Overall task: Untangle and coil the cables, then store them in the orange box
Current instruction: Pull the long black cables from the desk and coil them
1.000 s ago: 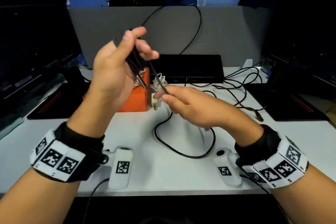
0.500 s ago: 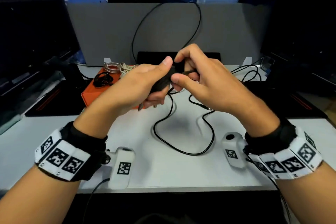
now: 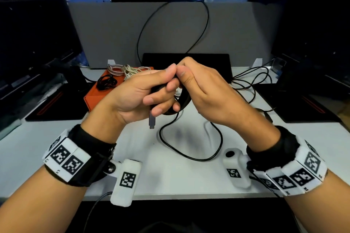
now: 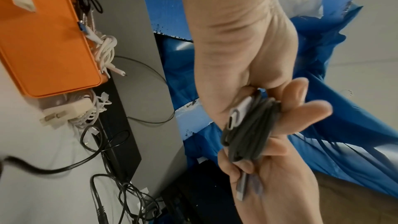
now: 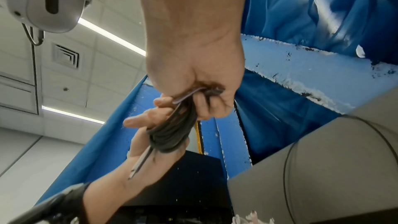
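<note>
Both hands meet above the middle of the white table (image 3: 56,157) around one dark grey coiled cable (image 3: 180,103). My left hand (image 3: 161,96) grips the coil (image 4: 249,134) with curled fingers; a metal plug (image 3: 152,122) hangs below it. My right hand (image 3: 186,79) pinches the coil's top (image 5: 172,130) with thumb and fingers. A silver connector (image 4: 237,115) lies against the coil. A loop of black cable (image 3: 189,155) lies on the table under the hands and rises toward them. The orange box (image 3: 94,98) stands at the back left, holding a black coil (image 3: 107,82), a braided coil (image 3: 115,69) and a white one (image 3: 132,71).
A tangle of black cables (image 3: 251,81) lies at the back right. A white charger (image 4: 64,113) with its white cord sits beside the orange box (image 4: 43,40). A grey partition (image 3: 113,34) with a black cable hanging on it closes the back; dark monitors flank both sides.
My left hand came down from its raised position with the coil. My right hand rose from the table to join it. The plug now hangs below my left hand.
</note>
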`<state>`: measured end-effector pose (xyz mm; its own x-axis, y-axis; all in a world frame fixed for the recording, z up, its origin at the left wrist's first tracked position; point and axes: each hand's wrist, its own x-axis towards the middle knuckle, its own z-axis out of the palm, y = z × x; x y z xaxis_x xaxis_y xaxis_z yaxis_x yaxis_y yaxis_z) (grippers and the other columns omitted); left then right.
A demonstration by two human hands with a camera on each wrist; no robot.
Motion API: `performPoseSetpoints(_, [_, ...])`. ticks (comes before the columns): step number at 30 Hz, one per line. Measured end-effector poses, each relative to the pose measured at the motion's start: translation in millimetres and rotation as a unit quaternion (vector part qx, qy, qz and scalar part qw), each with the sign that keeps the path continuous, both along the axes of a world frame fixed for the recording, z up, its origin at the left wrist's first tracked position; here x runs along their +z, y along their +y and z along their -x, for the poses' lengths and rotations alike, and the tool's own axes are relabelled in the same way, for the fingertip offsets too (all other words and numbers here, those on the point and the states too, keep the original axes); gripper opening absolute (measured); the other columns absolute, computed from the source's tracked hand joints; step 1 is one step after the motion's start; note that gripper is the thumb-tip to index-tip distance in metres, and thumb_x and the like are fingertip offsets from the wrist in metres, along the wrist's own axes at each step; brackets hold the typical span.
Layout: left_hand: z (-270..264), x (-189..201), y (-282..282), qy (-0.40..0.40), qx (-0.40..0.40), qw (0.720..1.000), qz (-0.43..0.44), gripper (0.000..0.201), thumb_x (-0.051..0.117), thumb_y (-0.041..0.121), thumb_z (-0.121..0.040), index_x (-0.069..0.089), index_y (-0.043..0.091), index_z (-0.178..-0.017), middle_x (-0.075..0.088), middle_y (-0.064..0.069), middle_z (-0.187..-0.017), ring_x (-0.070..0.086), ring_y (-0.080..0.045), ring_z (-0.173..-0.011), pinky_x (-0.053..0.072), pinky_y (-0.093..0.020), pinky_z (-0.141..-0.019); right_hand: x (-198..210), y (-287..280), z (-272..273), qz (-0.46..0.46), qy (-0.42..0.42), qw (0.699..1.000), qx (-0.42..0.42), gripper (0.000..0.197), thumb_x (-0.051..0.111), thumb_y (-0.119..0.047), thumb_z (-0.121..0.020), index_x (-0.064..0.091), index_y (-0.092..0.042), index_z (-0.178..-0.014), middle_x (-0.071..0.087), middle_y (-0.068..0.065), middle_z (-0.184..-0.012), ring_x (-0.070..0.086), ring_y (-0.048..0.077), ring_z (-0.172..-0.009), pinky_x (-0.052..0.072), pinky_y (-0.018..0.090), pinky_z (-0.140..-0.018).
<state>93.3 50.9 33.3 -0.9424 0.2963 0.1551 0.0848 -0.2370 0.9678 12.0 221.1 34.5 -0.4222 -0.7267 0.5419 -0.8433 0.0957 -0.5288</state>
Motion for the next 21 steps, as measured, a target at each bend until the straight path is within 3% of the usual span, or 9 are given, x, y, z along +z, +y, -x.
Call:
performPoseSetpoints(3, [-1,7,10,-0.008,0.103,0.994,0.021,0.035,0.054,0.041,-0.096,0.058,0.015,-0.073,0.037,0.008,-0.038,0.046,-0.012,-0.037,0.056,-0.029,-0.07,-4,-4,-2,0.035,-0.024,0.998,-0.044,0.038,0.033,-0.038,-0.112,0.055,-0.013,-0.095,0.06,-0.005,-0.076,0.054,0.01,-0.068,0.039,0.024,-0.059])
performPoseSetpoints(6, [0,10,18,-0.001,0.212,0.976,0.044,0.033,0.06,0.043,-0.09,0.057,0.012,-0.079,0.039,0.003,-0.047,0.046,-0.015,-0.045,0.05,-0.03,-0.063,-5,-7,-3,0.054,-0.015,0.994,-0.094,0.037,0.033,-0.04,-0.111,0.056,-0.015,-0.097,0.064,-0.005,-0.082,0.058,0.011,-0.073,0.041,0.026,-0.061])
performPoseSetpoints(8, [1,9,25,0.02,0.25,0.966,0.057,0.034,0.061,0.045,-0.092,0.057,0.015,-0.078,0.038,0.002,-0.054,0.044,-0.015,-0.05,0.044,-0.028,-0.059,-6,-9,-2,0.061,-0.005,0.991,-0.122,0.037,0.033,-0.042,-0.111,0.056,-0.015,-0.1,0.066,-0.005,-0.086,0.061,0.012,-0.079,0.043,0.028,-0.064])
performPoseSetpoints(10, [2,7,31,0.033,0.268,0.962,0.037,0.034,0.058,0.042,-0.097,0.057,0.014,-0.079,0.031,0.003,-0.055,0.036,-0.012,-0.049,0.045,-0.025,-0.055,-6,-9,-2,0.089,-0.013,0.988,-0.126,0.036,0.035,-0.041,-0.111,0.057,-0.016,-0.096,0.063,-0.009,-0.08,0.06,0.009,-0.075,0.041,0.024,-0.06])
performPoseSetpoints(12, [3,6,31,0.043,0.269,0.962,0.011,0.032,0.058,0.039,-0.1,0.057,0.011,-0.084,0.028,0.005,-0.053,0.03,-0.01,-0.046,0.048,-0.026,-0.059,-4,-9,-6,0.124,-0.062,0.985,-0.101,0.036,0.039,-0.041,-0.11,0.058,-0.016,-0.092,0.058,-0.012,-0.07,0.057,0.006,-0.064,0.04,0.019,-0.054])
performPoseSetpoints(15, [5,5,24,0.084,0.286,0.954,0.042,0.032,0.058,0.036,-0.101,0.055,0.01,-0.083,0.029,0.005,-0.05,0.032,-0.014,-0.048,0.043,-0.03,-0.066,4,-5,-9,0.096,-0.157,0.982,-0.043,0.038,0.039,-0.044,-0.11,0.061,-0.014,-0.099,0.063,-0.01,-0.073,0.055,0.0,-0.055,0.042,0.019,-0.047])
performPoseSetpoints(19, [5,5,19,0.128,0.311,0.936,0.106,0.047,0.061,0.036,-0.1,0.053,-0.009,-0.09,0.029,-0.015,-0.058,0.045,-0.017,-0.053,0.042,-0.039,-0.071,12,3,-4,0.033,-0.251,0.966,0.052,0.042,0.039,-0.043,-0.111,0.056,-0.005,-0.102,0.057,0.001,-0.079,0.037,0.002,-0.043,0.032,0.019,-0.041])
performPoseSetpoints(21, [5,4,18,0.12,0.313,0.93,0.149,0.053,0.061,0.046,-0.098,0.054,-0.006,-0.094,0.042,-0.022,-0.067,0.05,-0.023,-0.062,0.041,-0.045,-0.073,12,4,-3,0.051,-0.258,0.963,0.051,0.042,0.039,-0.038,-0.112,0.054,-0.001,-0.102,0.055,-0.007,-0.07,0.038,0.001,-0.041,0.031,0.016,-0.041])
